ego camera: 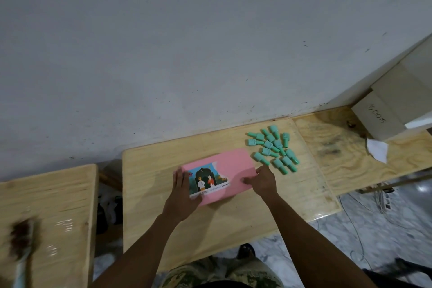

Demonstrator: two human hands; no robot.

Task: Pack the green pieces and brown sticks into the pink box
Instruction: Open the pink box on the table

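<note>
The pink box (230, 167), closed, with a picture label on its lid, lies flat on the middle wooden table (163, 170). My left hand (184, 190) holds its left end, fingers laid along the side and the thumb under the label edge. My right hand (263, 180) grips the box's right end, thumb on the lid. Several green pieces (273, 147), small and bottle-shaped, lie in a loose heap on the table just right of and beyond the box. On the left table lies a blurred bundle of brown sticks (22, 237).
A grey wall stands right behind the tables. White boxes (383, 112) are stacked at the far right on a second plywood top, with a scrap of white paper (377, 149) beside them. Cables (383, 201) lie on the marble floor to the right.
</note>
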